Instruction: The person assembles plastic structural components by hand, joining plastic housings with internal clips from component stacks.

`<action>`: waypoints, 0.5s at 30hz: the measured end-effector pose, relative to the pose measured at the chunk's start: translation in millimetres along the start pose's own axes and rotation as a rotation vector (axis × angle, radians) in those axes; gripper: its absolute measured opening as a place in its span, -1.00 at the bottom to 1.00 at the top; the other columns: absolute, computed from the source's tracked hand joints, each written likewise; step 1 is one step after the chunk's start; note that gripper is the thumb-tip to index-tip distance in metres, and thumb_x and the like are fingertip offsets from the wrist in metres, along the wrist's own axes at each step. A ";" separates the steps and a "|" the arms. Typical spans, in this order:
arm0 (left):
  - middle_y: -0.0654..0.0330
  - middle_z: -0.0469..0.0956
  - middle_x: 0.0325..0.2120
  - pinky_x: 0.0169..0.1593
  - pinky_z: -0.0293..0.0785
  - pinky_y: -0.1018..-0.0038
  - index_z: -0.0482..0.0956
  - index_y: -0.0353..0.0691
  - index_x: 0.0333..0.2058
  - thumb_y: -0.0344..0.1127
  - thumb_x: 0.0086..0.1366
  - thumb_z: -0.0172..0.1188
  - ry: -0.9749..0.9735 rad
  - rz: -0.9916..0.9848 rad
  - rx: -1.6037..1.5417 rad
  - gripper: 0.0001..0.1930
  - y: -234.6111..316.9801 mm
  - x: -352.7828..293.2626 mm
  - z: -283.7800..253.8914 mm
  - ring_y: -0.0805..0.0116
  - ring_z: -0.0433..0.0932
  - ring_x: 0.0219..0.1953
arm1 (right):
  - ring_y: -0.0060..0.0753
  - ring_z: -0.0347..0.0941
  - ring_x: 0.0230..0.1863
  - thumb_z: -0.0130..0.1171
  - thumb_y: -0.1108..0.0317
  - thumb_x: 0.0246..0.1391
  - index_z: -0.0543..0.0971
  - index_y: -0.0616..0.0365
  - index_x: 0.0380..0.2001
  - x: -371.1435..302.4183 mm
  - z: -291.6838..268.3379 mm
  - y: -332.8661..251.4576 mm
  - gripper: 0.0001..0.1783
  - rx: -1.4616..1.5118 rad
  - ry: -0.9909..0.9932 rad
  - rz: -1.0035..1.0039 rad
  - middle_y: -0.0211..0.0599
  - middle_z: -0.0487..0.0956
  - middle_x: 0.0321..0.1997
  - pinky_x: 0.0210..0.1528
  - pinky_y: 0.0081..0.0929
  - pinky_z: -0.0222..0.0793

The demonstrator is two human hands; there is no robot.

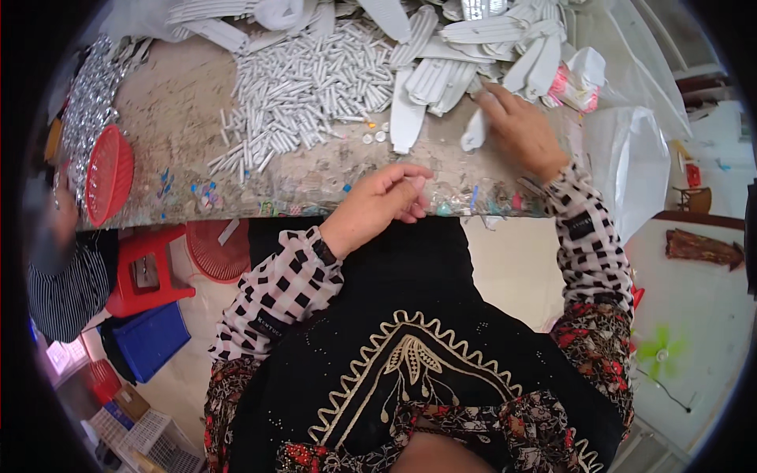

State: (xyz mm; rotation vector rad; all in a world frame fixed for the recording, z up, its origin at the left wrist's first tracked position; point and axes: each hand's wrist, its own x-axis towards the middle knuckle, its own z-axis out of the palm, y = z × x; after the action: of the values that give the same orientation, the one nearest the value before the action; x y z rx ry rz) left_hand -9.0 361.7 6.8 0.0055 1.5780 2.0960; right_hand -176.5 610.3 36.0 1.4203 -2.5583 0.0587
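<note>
My left hand [385,199] hovers at the table's front edge, fingers curled in and thumb pressed to them; anything in it is hidden. My right hand [522,132] is bent over a white plastic blade-shaped piece [474,131], closed on its upper part, beside a heap of similar flat white pieces [449,75]. One such long white piece [408,110] lies apart, between my two hands. Left of it spreads a large pile of short white tubes [307,87]. A few small white round caps [374,138] and an orange bit lie between pile and piece.
Shiny silver parts [91,94] and a red basket [110,175] occupy the table's left end, near another person's hand [63,217]. Clear plastic sheeting [631,165] hangs at the right. Below left are a red stool [146,272] and a blue bin [151,340].
</note>
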 end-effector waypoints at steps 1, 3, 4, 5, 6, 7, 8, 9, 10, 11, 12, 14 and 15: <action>0.17 0.54 -0.25 -0.14 0.49 0.54 0.37 -0.24 0.10 -0.18 0.45 -0.09 0.064 -0.027 -0.127 -0.64 3.5 -2.7 -1.7 0.47 0.53 -0.26 | 0.02 0.43 -0.01 0.17 0.52 -0.20 0.38 0.11 0.07 2.0 -5.6 -11.1 -0.37 0.013 0.005 -0.014 -0.01 0.37 0.16 -0.04 -0.25 0.42; 0.18 0.55 -0.25 -0.17 0.50 0.54 0.37 -0.23 0.11 -0.17 0.44 -0.08 0.135 -0.050 -0.253 -0.63 7.0 -2.1 -11.6 0.47 0.53 -0.28 | 0.04 0.42 0.02 0.21 0.54 -0.24 0.37 0.20 0.05 5.0 -19.6 -41.0 -0.35 0.172 0.196 -0.079 0.00 0.38 0.16 0.00 -0.24 0.40; 0.19 0.55 -0.25 -0.23 0.49 0.56 0.37 -0.22 0.09 -0.16 0.42 -0.03 0.130 -0.035 -0.391 -0.63 12.2 -4.1 -15.4 0.49 0.53 -0.32 | 0.01 0.41 0.04 0.27 0.53 -0.28 0.36 0.23 0.06 7.9 -26.6 -59.5 -0.31 0.261 0.200 -0.093 0.01 0.37 0.17 0.00 -0.24 0.40; 0.20 0.54 -0.24 -0.29 0.48 0.59 0.38 -0.21 0.08 -0.15 0.40 0.02 0.122 -0.017 -0.527 -0.62 15.5 -3.3 -20.8 0.51 0.52 -0.36 | 0.01 0.41 0.04 0.27 0.53 -0.28 0.36 0.23 0.06 12.9 -26.2 -76.7 -0.31 0.268 0.205 -0.097 0.01 0.37 0.17 0.00 -0.24 0.40; 0.23 0.56 -0.30 -0.38 0.42 0.63 0.45 -0.21 -0.01 -0.20 0.36 0.09 0.143 -0.021 -0.610 -0.69 17.7 -3.0 -24.6 0.56 0.48 -0.43 | 0.01 0.42 0.02 0.29 0.51 -0.27 0.38 0.23 0.06 19.2 -24.7 -93.8 -0.32 0.422 0.230 -0.125 0.02 0.37 0.17 -0.01 -0.24 0.40; 0.23 0.56 -0.30 -0.38 0.42 0.63 0.45 -0.21 -0.01 -0.20 0.36 0.09 0.156 -0.016 -0.604 -0.69 18.0 -3.7 -29.2 0.56 0.48 -0.43 | 0.01 0.42 -0.01 0.32 0.50 -0.26 0.40 0.23 0.05 24.8 -24.6 -107.5 -0.32 0.576 0.256 -0.159 0.04 0.37 0.17 -0.02 -0.25 0.41; 0.25 0.56 -0.34 -0.41 0.39 0.64 0.47 -0.21 -0.07 -0.24 0.32 0.14 0.179 0.045 -0.624 -0.74 16.3 -4.8 -35.0 0.58 0.46 -0.47 | 0.01 0.42 -0.01 0.32 0.50 -0.26 0.40 0.23 0.05 29.5 -21.8 -118.3 -0.32 0.585 0.264 -0.172 0.04 0.37 0.17 -0.02 -0.25 0.41; 0.27 0.56 -0.39 -0.44 0.36 0.65 0.50 -0.21 -0.14 -0.27 0.29 0.18 0.203 0.109 -0.642 -0.78 16.6 -8.3 -39.5 0.60 0.44 -0.50 | -0.02 0.44 -0.04 0.33 0.50 -0.25 0.42 0.22 0.05 33.7 -16.4 -128.3 -0.34 0.613 0.375 -0.180 0.05 0.37 0.16 -0.03 -0.28 0.42; 0.29 0.55 -0.48 -0.49 0.32 0.65 0.52 -0.20 -0.24 -0.35 0.24 0.22 0.228 0.176 -0.684 -0.86 19.7 -11.1 -42.9 0.59 0.42 -0.55 | -0.05 0.45 -0.07 0.34 0.51 -0.23 0.44 0.22 0.04 36.0 -9.0 -135.9 -0.35 0.635 0.488 -0.188 0.06 0.37 0.16 -0.04 -0.31 0.42; 0.29 0.55 -0.48 -0.49 0.32 0.65 0.52 -0.20 -0.24 -0.35 0.24 0.22 0.238 0.184 -0.676 -0.86 21.1 -14.5 -45.8 0.59 0.42 -0.55 | -0.05 0.45 -0.07 0.34 0.51 -0.23 0.44 0.22 0.04 33.8 -3.9 -142.8 -0.35 0.640 0.498 -0.199 0.06 0.37 0.16 -0.04 -0.31 0.42; 0.29 0.55 -0.48 -0.48 0.33 0.64 0.52 -0.20 -0.25 -0.36 0.24 0.22 0.242 0.205 -0.680 -0.87 22.3 -19.1 -48.3 0.57 0.42 -0.55 | -0.09 0.46 -0.08 0.33 0.53 -0.21 0.46 0.21 0.03 30.1 0.4 -150.2 -0.39 0.865 0.418 -0.035 0.03 0.38 0.14 -0.05 -0.33 0.42; 0.28 0.53 -0.48 -0.43 0.37 0.62 0.51 -0.21 -0.26 -0.38 0.25 0.21 0.274 0.238 -0.685 -0.88 25.7 -31.2 -53.4 0.53 0.44 -0.51 | -0.20 0.48 -0.09 0.27 0.59 -0.12 0.39 0.20 0.13 40.3 -0.3 -159.7 -0.35 0.795 0.474 -0.050 -0.04 0.40 0.09 -0.07 -0.41 0.43; 0.28 0.53 -0.48 -0.43 0.37 0.62 0.51 -0.21 -0.26 -0.38 0.25 0.21 0.285 0.255 -0.670 -0.88 25.8 -35.8 -58.9 0.53 0.44 -0.51 | -0.20 0.48 -0.09 0.27 0.59 -0.12 0.39 0.20 0.13 43.7 -1.1 -168.4 -0.35 0.800 0.489 -0.070 -0.04 0.40 0.09 -0.07 -0.41 0.43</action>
State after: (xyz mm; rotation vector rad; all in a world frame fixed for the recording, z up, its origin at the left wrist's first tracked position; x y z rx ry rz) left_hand -5.8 289.6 21.5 -0.3530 0.9733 2.8366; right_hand -56.7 484.1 34.4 1.4543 -2.1260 1.3561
